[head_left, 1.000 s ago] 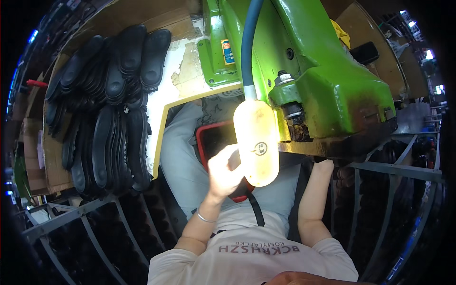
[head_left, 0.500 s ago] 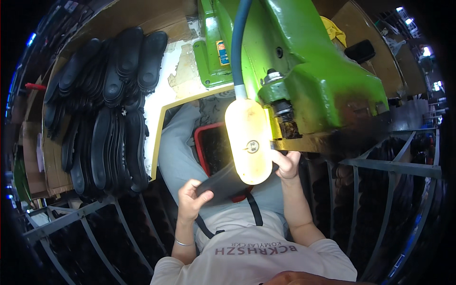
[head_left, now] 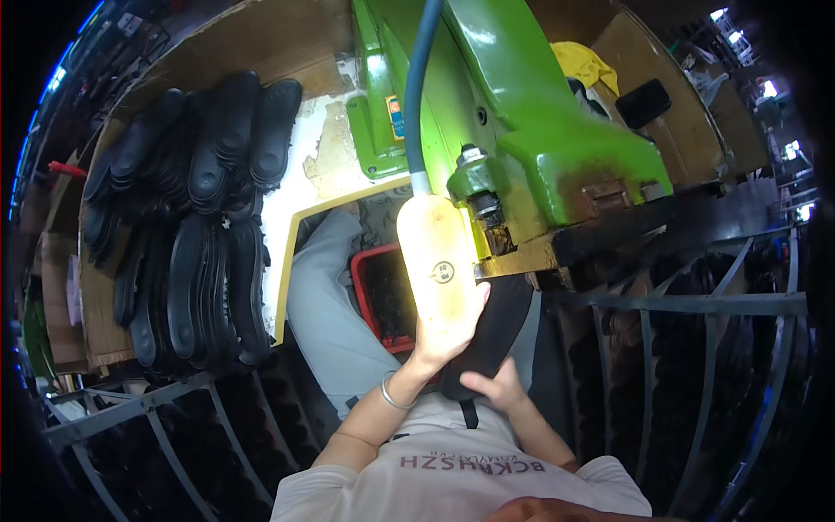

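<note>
black sole (head_left: 503, 322): long, slim and matte black, rounded at the lower end, gently curved along the side; too dark to show any finer detail on the face.
place of the sole: above the pale trousers (head_left: 330, 322), slanting from lower left to upper right, just right of the lamp head (head_left: 435, 244) and running up to the underside of the green machine (head_left: 531, 113) (touching or just short of the metal, cannot tell).
right hand (head_left: 501, 384): grasping the sole near the lower end, with the thumb laid over the black face and the other fingers mostly hidden.
left hand (head_left: 448, 337): at the sole's left edge, partly lost in glare and behind the lamp head; cannot tell if gripping or merely resting.
in the way: the lamp head, oblong and glowing yellow-white, hanging from a blue-grey hose (head_left: 422, 96) over part of the left hand; also the machine's dark lower edge, close above the sole's top.
left side: stacks of black soles (head_left: 196, 287) in two rows, against cardboard walls (head_left: 100, 317) and beside a white tabletop (head_left: 283, 209) with yellow edging.
between the legs: a red-rimmed bin (head_left: 358, 287), dark inside, partly covered by the lamp head.
beyond the machine: a yellow cloth (head_left: 587, 65) and a dark, phone-like slab (head_left: 644, 103).
lower right: a grey metal rack (head_left: 696, 303), with dark contents too dim to name.
</note>
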Motion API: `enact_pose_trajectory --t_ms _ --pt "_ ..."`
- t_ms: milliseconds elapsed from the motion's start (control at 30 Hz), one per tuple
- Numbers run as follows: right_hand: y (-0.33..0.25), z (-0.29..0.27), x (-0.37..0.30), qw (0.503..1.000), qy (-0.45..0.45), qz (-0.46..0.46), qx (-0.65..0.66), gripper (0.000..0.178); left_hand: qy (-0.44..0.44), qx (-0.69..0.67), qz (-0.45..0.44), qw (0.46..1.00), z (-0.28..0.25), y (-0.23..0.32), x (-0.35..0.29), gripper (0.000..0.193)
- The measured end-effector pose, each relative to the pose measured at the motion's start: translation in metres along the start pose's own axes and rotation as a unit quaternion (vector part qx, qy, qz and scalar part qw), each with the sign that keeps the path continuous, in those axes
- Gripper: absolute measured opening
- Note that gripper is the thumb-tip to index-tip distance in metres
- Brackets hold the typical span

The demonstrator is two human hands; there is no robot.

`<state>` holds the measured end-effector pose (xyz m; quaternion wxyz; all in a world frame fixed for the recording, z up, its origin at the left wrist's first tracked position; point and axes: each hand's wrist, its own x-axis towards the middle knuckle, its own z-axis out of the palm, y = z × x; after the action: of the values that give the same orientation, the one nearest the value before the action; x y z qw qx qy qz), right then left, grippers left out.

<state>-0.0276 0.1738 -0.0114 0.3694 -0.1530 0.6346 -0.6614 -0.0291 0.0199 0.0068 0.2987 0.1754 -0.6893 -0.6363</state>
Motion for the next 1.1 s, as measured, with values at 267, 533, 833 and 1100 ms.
enact_pose_trajectory --t_ms 267,533,833,1100 --pt "-0.019 -0.060 -0.034 0.970 0.173 0.035 0.166 0.039 0.033 -0.052 -0.096 0.994 -0.002 -0.008 -0.027 0.014" --pt "-0.069 -0.108 0.034 0.980 0.192 -0.035 0.044 0.030 0.002 -0.218 -0.134 0.967 -0.018 -0.014 -0.021 0.024" --pt "0.017 -0.101 0.020 0.985 0.055 0.071 0.146 0.039 0.011 -0.125 -0.082 0.989 0.008 -0.024 -0.008 0.010" --pt "0.022 -0.075 -0.006 0.984 0.023 0.053 0.171 0.042 0.071 -0.112 -0.024 0.991 -0.017 -0.026 -0.020 0.015"
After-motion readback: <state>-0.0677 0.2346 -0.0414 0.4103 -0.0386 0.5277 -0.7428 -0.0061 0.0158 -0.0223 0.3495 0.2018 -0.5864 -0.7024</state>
